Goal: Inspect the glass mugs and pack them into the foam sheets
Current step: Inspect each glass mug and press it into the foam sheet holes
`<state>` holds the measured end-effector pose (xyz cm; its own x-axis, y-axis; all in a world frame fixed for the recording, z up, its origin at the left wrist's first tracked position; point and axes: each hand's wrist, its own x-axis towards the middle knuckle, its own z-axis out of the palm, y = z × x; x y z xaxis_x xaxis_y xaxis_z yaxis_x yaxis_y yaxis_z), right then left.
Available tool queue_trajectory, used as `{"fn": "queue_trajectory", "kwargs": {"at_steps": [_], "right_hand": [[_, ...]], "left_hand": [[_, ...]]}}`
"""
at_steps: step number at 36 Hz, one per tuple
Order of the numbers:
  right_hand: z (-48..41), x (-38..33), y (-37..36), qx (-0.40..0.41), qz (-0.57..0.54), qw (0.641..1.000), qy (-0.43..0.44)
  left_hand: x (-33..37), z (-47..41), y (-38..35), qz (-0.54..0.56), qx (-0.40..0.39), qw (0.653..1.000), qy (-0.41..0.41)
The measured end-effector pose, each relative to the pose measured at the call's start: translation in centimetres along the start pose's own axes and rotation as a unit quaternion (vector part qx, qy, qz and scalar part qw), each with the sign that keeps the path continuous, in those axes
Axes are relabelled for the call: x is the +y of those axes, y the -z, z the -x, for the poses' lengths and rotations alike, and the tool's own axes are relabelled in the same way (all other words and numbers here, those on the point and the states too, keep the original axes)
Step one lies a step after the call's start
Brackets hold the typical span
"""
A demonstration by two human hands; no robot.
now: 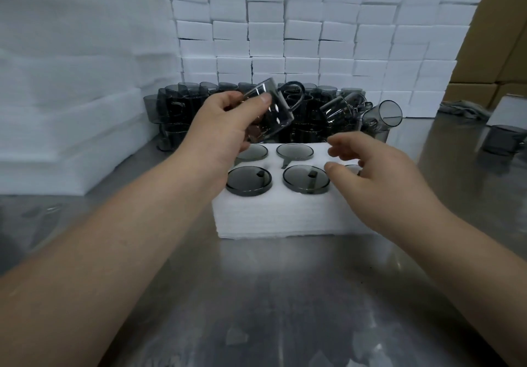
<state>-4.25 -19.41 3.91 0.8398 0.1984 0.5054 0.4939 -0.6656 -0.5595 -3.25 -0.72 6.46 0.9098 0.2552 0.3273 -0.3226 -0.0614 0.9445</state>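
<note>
Head view: left hand point(228, 121) grips tilted mug point(271, 109); right hand point(370, 172) hovers, fingers relaxed.

Packing station in a factory or warehouse. Evidenced by brushed stainless-steel worktable point(285, 295), wall of stacked white foam blocks point(302, 32) behind, tall pile of white foam sheets point(71, 95) at left, bulk cluster of smoky grey glass mugs point(176, 104), printed brown cardboard cartons point(502, 24) beyond.

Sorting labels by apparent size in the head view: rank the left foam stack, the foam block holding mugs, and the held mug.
1. foam stack, largest.
2. foam block, nearer the camera.
3. held mug in the left hand, smallest.
</note>
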Motion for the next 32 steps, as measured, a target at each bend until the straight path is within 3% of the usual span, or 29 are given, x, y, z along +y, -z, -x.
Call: {"fn": "queue_trajectory", "kwargs": {"at_steps": [8,17,21,32], "right_hand": [[-0.1,0.2,-0.1,-0.02,0.0,1.0,-0.017],[0.5,-0.2,-0.3,-0.044,-0.057,0.996,0.046],[0.5,-0.1,-0.6,-0.051,-0.06,0.996,0.049],[0.1,0.2,-0.4,-0.009,-0.047,0.999,0.023]], "left_hand": [[-1.3,0.6,-0.6,-0.205,-0.022,0.974,-0.09],[-0.3,2.4,-1.7,-0.353,-0.025,0.919,-0.175],[-0.3,2.5,-1.8,-0.359,-0.041,0.916,-0.171],[-0.2,2.8,-1.7,-0.323,-0.173,0.914,-0.173]]}}
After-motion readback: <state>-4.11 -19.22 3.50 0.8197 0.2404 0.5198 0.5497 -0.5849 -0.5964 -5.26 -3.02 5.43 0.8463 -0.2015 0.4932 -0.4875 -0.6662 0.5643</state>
